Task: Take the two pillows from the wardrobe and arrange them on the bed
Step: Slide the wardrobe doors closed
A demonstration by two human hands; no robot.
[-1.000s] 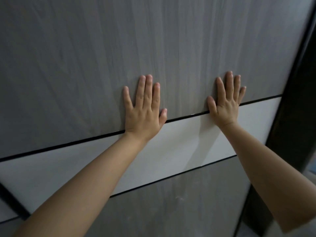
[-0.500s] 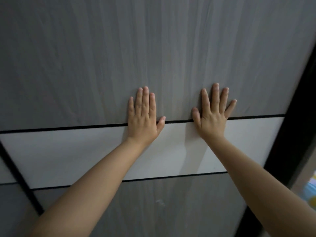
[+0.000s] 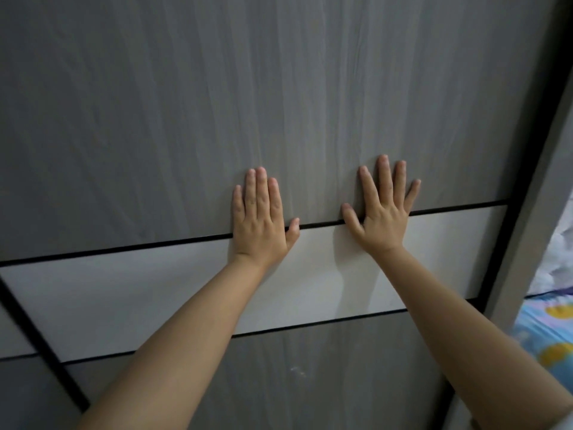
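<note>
A grey wood-grain sliding wardrobe door (image 3: 217, 103) with a white band (image 3: 124, 293) across it fills the view. My left hand (image 3: 262, 221) lies flat on the door, fingers spread, straddling the black line above the white band. My right hand (image 3: 383, 212) is pressed flat on the door just to its right, fingers apart. Neither hand holds anything. At the right edge, past the door's dark frame, a gap shows white fabric (image 3: 558, 259) above a blue patterned cloth with yellow shapes (image 3: 545, 336). I cannot tell whether these are the pillows.
A grey vertical wardrobe post (image 3: 533, 181) stands to the right of the door's edge. A black diagonal frame line (image 3: 43, 346) marks another door panel at the lower left.
The door has slid left under both flat hands. A gap has opened at the right, where white and blue patterned fabric now shows. The hands sit lower in view.
</note>
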